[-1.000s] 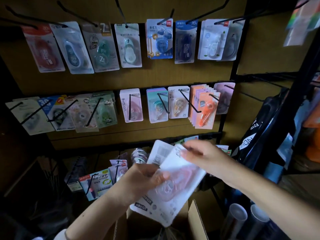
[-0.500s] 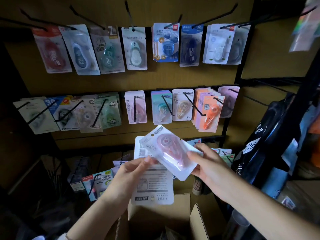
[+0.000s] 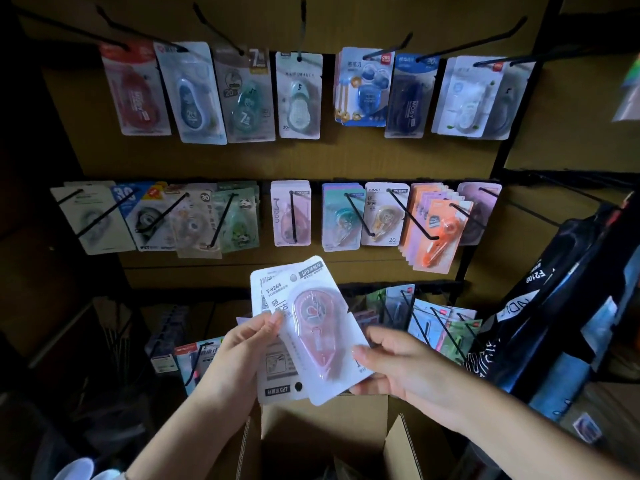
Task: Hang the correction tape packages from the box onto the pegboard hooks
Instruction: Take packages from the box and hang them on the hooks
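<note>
My right hand pinches the lower right edge of a pink correction tape package, face up and nearly upright. Behind it, my left hand holds a stack of white packages seen from the back. Both hands are above the open cardboard box. The pegboard ahead carries rows of black hooks with hung packages; a pink package row hangs on the middle hook.
A lower row of hooks with more packages sits behind my hands. A black bag hangs at the right on a dark rack. Dark shelving fills the left side.
My right hand has turned the pink package face up and stood it more upright, sliding down to its lower edge. Both hands and the stack have risen slightly toward the pegboard.
</note>
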Action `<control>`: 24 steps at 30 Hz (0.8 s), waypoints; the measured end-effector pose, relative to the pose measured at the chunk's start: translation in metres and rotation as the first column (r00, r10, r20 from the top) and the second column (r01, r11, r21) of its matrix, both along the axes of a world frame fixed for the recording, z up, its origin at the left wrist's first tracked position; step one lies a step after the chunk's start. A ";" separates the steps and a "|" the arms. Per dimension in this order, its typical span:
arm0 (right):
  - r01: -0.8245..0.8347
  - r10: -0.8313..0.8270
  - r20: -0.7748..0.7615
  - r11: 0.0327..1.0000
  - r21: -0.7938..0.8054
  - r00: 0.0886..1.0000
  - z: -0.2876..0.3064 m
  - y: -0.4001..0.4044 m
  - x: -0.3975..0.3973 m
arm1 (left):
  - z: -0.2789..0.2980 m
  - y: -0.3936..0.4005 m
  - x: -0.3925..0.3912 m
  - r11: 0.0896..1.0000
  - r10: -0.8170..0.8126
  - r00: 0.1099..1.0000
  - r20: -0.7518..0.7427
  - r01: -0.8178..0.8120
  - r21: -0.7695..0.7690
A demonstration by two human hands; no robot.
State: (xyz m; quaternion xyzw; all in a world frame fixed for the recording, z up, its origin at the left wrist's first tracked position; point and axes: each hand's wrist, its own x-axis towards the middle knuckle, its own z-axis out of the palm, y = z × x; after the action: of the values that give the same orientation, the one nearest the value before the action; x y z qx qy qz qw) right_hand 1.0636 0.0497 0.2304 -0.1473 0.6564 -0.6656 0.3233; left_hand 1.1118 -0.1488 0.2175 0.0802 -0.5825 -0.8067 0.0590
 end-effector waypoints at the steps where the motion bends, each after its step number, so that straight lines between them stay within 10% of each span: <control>1: -0.004 0.004 -0.008 1.000 0.020 1.000 -0.001 -0.002 0.000 | -0.001 -0.002 0.001 1.000 -0.004 1.000 -0.007 0.004 0.001; 9: -0.272 0.424 -0.269 0.845 0.460 0.865 0.013 -0.033 0.007 | 0.000 -0.022 0.012 0.999 0.016 1.000 0.003 -0.016 -0.031; 24: -0.239 0.364 -0.356 0.906 0.349 0.860 0.006 -0.092 0.003 | 0.012 -0.065 0.033 0.973 0.229 0.973 0.037 -0.230 0.029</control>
State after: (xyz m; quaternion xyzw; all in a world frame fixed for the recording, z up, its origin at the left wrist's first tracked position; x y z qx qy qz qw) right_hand 1.0665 -0.0425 0.2369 -0.3371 0.7692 -0.4548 0.2964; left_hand 1.1452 -0.2140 0.2300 0.1614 -0.5567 -0.8026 0.1408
